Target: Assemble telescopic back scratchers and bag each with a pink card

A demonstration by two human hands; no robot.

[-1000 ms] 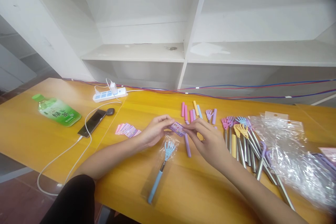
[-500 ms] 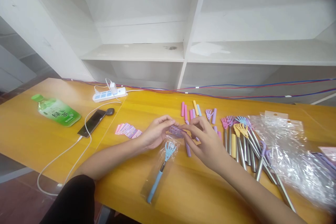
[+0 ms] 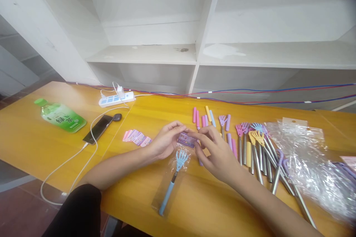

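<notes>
The left hand (image 3: pixel 167 141) had its grip on a card (image 3: pixel 185 140), just beyond a bagged scratcher (image 3: pixel 168 193) near the worktop's (image 3: pixel 130 203) front edge; the right hand's (image 3: pixel 216 153) grip, beside the card, was unclear.

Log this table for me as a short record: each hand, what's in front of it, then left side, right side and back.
Left hand: holding the left end of a small purple card
Right hand: at the card's right end; grip unclear
In front: blue claw-headed stick inside a clear bag
Left side: pink and purple cards, phone, green-capped bottle
Right side: claw-headed metal rods, pile of clear packaging
Back: colored tubes, white power strip
</notes>
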